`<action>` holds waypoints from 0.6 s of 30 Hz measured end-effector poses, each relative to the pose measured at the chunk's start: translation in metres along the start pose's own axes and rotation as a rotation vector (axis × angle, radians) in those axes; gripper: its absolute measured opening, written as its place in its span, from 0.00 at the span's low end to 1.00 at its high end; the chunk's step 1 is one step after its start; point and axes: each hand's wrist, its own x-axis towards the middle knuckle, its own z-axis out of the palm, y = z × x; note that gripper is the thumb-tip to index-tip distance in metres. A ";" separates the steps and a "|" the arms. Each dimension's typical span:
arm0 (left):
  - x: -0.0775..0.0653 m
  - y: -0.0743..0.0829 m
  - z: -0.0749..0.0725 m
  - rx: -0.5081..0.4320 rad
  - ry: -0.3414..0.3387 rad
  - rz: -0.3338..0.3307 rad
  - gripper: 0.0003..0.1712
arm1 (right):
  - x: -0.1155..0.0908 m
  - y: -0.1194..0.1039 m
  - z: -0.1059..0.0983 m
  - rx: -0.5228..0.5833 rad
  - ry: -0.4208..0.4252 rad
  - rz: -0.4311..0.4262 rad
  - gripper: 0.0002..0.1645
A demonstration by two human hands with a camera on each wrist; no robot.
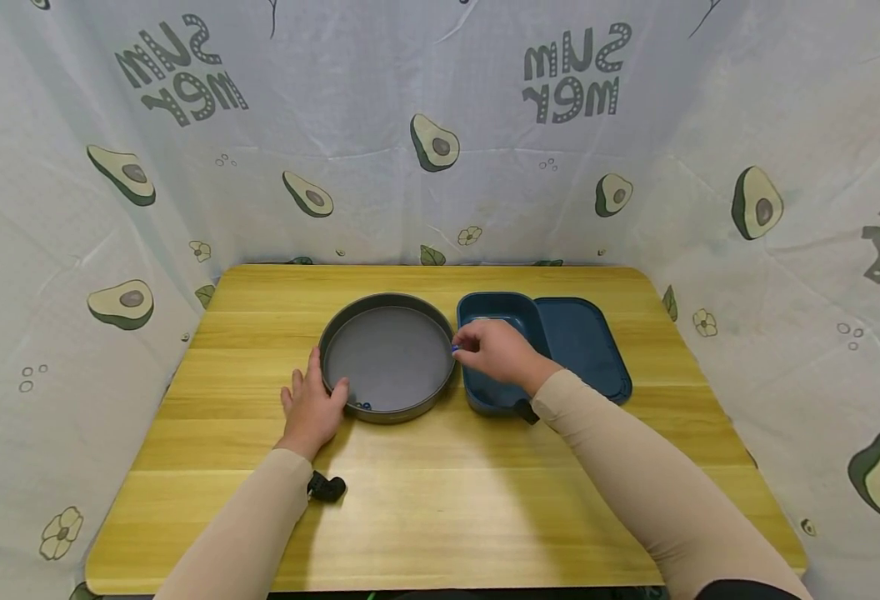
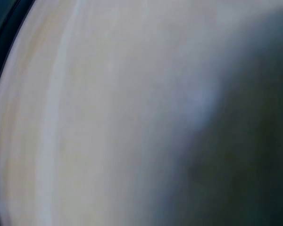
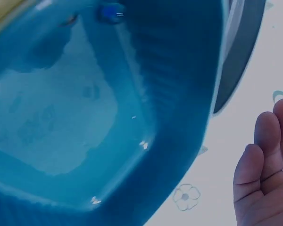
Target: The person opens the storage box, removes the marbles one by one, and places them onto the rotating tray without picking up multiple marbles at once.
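My left hand (image 1: 312,412) rests at the left side of a round grey cake pan (image 1: 391,358), fingers spread and fairly straight, thumb at its near rim. Inside the pan, by the near wall, lie small dark blue marbles (image 1: 366,406). Over the left edge of a dark blue rectangular box (image 1: 496,396), my right hand (image 1: 502,354) pinches a small blue marble (image 1: 454,348). In the right wrist view, another blue marble (image 3: 112,13) shows inside the box, and fingers (image 3: 266,134) appear at the right edge. The left wrist view is too blurred to show the hand.
A flat dark blue lid (image 1: 586,346) lies right of the box, partly beneath or against it. Everything stands on a yellow wooden table (image 1: 425,517). A white curtain (image 1: 365,100) with avocado prints surrounds its back and sides.
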 end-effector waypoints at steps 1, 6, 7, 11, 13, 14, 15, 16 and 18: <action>0.000 0.000 0.000 -0.001 0.001 0.000 0.50 | 0.001 -0.003 0.000 0.002 0.001 0.003 0.09; 0.000 -0.001 0.000 -0.003 0.002 -0.001 0.50 | 0.009 -0.017 -0.002 0.034 0.001 -0.003 0.08; 0.000 -0.001 0.000 -0.003 0.002 -0.003 0.50 | 0.010 -0.020 -0.002 0.041 0.003 -0.007 0.08; -0.001 0.000 -0.002 -0.006 -0.001 0.002 0.50 | 0.017 -0.030 -0.002 0.062 0.010 -0.024 0.08; -0.001 0.000 -0.002 -0.011 -0.001 0.004 0.50 | 0.020 -0.035 -0.001 0.068 0.011 -0.030 0.08; -0.001 0.000 -0.002 -0.012 -0.001 0.005 0.50 | 0.021 -0.036 0.000 0.072 0.011 -0.030 0.08; -0.001 0.001 -0.002 -0.013 0.000 0.004 0.50 | 0.023 -0.038 0.000 0.076 0.011 -0.031 0.09; -0.001 0.001 -0.002 -0.012 0.001 0.003 0.50 | 0.024 -0.039 0.000 0.081 0.011 -0.033 0.09; -0.001 0.001 -0.002 -0.010 -0.001 0.000 0.50 | 0.026 -0.043 0.001 0.091 0.012 -0.034 0.09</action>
